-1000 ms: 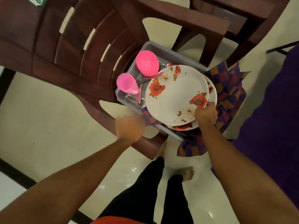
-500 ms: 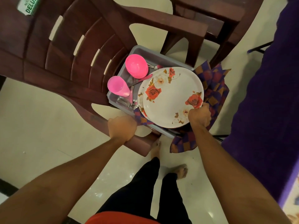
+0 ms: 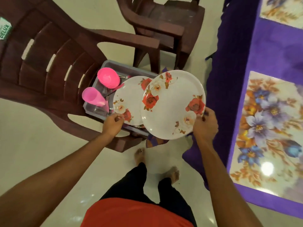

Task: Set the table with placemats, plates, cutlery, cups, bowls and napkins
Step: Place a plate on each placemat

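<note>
Head view, looking down: I stand barefoot beside a dark brown plastic chair [image 3: 54, 66], and everything here sits in relation to the grey tray [image 3: 114, 66] on its seat. My right hand [image 3: 205, 125] grips the near right edge of a white plate with red roses [image 3: 172, 105], thumb on top of the rim, fingers under it. That plate is lifted clear of the tray and tilted, hanging over the tray's right end and the floor beyond it. My left hand [image 3: 113, 123] pinches the near rim of a second rose plate [image 3: 129, 99], which lies in the tray and is partly covered by the raised one. At the tray's far left corner a pink bowl [image 3: 108, 79] sits mouth down, and just nearer me a pink cup [image 3: 93, 96] stands at the tray's left side. Between them and the plates I make out some metal cutlery [image 3: 111, 93], though it is too blurred to say which pieces. A purple checked cloth [image 3: 155, 141] pokes out under the tray's near right corner. Right of the tray, the table with its purple cover [image 3: 229, 79] carries two floral placemats [image 3: 268, 128]. A second brown chair [image 3: 165, 25] stands beyond the tray.
</note>
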Motion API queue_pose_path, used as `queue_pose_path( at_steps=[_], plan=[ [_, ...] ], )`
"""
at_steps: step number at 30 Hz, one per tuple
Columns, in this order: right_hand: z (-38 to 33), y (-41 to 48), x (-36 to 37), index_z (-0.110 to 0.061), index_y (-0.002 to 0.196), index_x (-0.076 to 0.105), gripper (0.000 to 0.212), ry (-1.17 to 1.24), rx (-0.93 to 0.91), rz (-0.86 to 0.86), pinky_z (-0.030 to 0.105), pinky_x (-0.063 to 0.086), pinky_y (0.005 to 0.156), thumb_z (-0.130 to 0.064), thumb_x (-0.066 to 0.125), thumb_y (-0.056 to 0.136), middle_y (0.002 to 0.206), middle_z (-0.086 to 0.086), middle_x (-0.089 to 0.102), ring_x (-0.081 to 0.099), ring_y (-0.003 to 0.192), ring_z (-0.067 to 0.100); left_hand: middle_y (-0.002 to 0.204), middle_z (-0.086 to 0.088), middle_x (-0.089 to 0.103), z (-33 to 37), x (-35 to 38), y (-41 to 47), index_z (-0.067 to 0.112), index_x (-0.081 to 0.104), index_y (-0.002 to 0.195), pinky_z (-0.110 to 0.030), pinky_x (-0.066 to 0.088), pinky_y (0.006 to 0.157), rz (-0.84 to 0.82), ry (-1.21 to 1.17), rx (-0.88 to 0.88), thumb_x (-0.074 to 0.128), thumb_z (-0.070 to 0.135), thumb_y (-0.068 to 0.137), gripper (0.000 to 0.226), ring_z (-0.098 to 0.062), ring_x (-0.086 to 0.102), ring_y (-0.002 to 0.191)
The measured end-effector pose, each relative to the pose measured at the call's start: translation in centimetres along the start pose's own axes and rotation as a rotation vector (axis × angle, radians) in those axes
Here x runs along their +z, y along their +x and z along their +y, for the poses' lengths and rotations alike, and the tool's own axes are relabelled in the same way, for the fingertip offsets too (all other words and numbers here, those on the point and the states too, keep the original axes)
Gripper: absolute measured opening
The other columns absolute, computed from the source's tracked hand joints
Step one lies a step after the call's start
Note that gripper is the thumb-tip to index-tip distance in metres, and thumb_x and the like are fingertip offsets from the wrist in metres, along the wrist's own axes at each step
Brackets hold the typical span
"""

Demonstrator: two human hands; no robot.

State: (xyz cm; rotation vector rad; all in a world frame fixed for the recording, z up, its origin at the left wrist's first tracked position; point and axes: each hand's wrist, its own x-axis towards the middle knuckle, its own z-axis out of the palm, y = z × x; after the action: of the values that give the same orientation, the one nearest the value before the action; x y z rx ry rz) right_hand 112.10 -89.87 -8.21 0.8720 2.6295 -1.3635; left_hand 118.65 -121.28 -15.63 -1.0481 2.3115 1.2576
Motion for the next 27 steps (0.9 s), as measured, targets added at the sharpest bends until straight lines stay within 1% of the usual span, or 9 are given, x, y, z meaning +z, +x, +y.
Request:
queue_pose_path(
  at_steps=[4,6,8,11,15,20,22,24,27],
  plan=[
    [2.8,0.0,-9.4,-0.026,0.118,0.066,0.025,0.137,-0.032,0.103,0.027,0.054,0.075,-0.025,0.061,0.093,0.103,-0.007,0.071,0.066,0.089,0.009,0.092,-0.006,0.070,2.8,3.8,-4.6,0.022,0.070,0.088,-0.032,0.053,0.072,-0.029,-0.208,-0.005,0.061,0.012,0.095,0.015,-0.025,0.066,0.089],
    [4.6,0.7,-14.0,-0.018,0.118,0.069,0.025,0.219,-0.002,0.149,0.020,0.051,0.069,-0.018,0.062,0.094,0.097,0.002,0.073,0.065,0.077,0.000,0.089,-0.005,0.070,4.4,6.6,-7.4,0.018,0.070,0.089,-0.030,0.056,0.071,-0.072,-0.275,0.001,0.058,0.008,0.097,0.018,-0.023,0.066,0.084],
    [7.1,1.6,-18.2,-0.021,0.109,0.073,0.019,0.283,0.046,0.181,0.017,0.052,0.066,-0.015,0.064,0.094,0.084,-0.007,0.072,0.063,0.069,-0.006,0.086,-0.007,0.069,6.2,9.7,-10.7,0.008,0.070,0.097,-0.026,0.053,0.066,-0.138,-0.305,-0.006,0.056,0.006,0.099,0.014,-0.021,0.065,0.078],
    [10.6,3.4,-23.6,-0.031,0.111,0.072,0.025,0.420,0.214,0.216,0.035,0.058,0.073,-0.017,0.066,0.091,0.087,-0.005,0.074,0.068,0.079,0.012,0.085,-0.003,0.070,8.4,14.7,-15.1,0.015,0.069,0.096,-0.028,0.052,0.070,-0.216,-0.318,0.011,0.057,0.008,0.097,0.015,-0.019,0.066,0.079],
    [15.3,6.3,-28.8,-0.021,0.122,0.066,0.034,0.551,0.317,0.255,0.033,0.056,0.068,-0.006,0.062,0.093,0.093,0.006,0.070,0.067,0.079,0.016,0.094,0.000,0.067,11.9,20.8,-19.8,0.024,0.063,0.107,-0.029,0.050,0.075,-0.329,-0.270,0.069,0.065,0.011,0.093,0.019,-0.014,0.063,0.084],
    [19.3,9.1,-31.4,-0.011,0.126,0.067,0.035,0.572,0.317,0.220,0.037,0.058,0.082,-0.003,0.062,0.093,0.098,0.006,0.072,0.067,0.087,0.018,0.119,0.008,0.058,15.2,25.9,-23.0,0.030,0.045,0.137,-0.030,0.055,0.085,-0.476,-0.126,0.094,0.082,0.036,0.079,0.070,-0.011,0.061,0.105],
    [19.9,9.9,-31.5,-0.010,0.129,0.066,0.037,0.577,0.302,0.237,0.023,0.058,0.077,-0.003,0.063,0.094,0.108,0.007,0.072,0.066,0.084,0.009,0.125,0.007,0.058,15.7,27.2,-23.7,0.027,0.041,0.143,-0.037,0.058,0.088,-0.455,-0.103,0.109,0.085,0.041,0.073,0.084,-0.012,0.062,0.107],
    [20.3,10.5,-31.4,-0.010,0.130,0.066,0.036,0.602,0.291,0.248,0.012,0.055,0.068,-0.004,0.062,0.095,0.111,0.005,0.071,0.064,0.084,0.003,0.121,0.008,0.059,16.2,28.1,-24.2,0.025,0.043,0.142,-0.028,0.058,0.078,-0.409,-0.104,0.133,0.086,0.039,0.073,0.083,-0.006,0.062,0.099],
    [20.6,11.0,-31.4,-0.012,0.130,0.066,0.036,0.634,0.299,0.237,0.017,0.056,0.070,-0.004,0.061,0.095,0.112,0.002,0.072,0.068,0.096,0.011,0.111,0.011,0.059,16.9,28.7,-24.7,0.022,0.049,0.136,-0.015,0.049,0.064,-0.376,-0.076,0.149,0.085,0.030,0.076,0.070,0.000,0.059,0.090]
  ],
)
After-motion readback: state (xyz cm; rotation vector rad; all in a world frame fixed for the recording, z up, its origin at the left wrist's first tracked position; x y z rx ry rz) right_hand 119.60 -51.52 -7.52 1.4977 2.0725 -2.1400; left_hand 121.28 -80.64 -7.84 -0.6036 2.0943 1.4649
